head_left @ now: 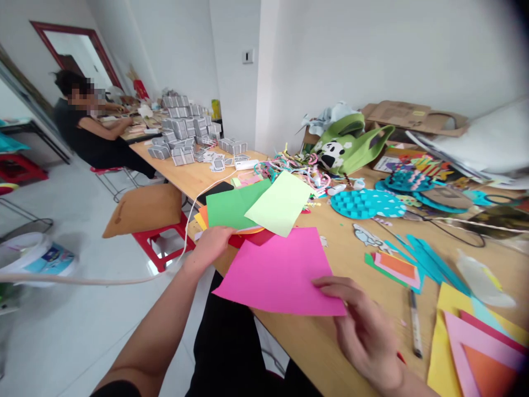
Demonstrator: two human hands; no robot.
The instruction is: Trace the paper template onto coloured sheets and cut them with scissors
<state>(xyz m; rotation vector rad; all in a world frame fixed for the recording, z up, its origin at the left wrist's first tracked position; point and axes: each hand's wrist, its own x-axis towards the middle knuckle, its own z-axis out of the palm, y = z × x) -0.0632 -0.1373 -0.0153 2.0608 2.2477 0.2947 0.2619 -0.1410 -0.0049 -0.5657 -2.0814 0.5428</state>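
- Currently, the right hand [359,325] pinches a magenta sheet [281,275] by its near right corner — the sheet stretches leftward from that hand, partly over the tabletop [347,248].
- The left hand [215,242] meets the near side of layered coloured papers [202,220]; its fingertips are hidden, so whether it grips cannot be told.
- Just beyond the left hand — a dark green sheet [229,208], overlapped by a pale green sheet [283,204].
- Right of the right hand, a pen [415,325].

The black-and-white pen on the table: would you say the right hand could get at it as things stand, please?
Probably yes: the pen lies uncovered beside the right hand, though that hand grips the magenta paper sheet and might need to release it first.
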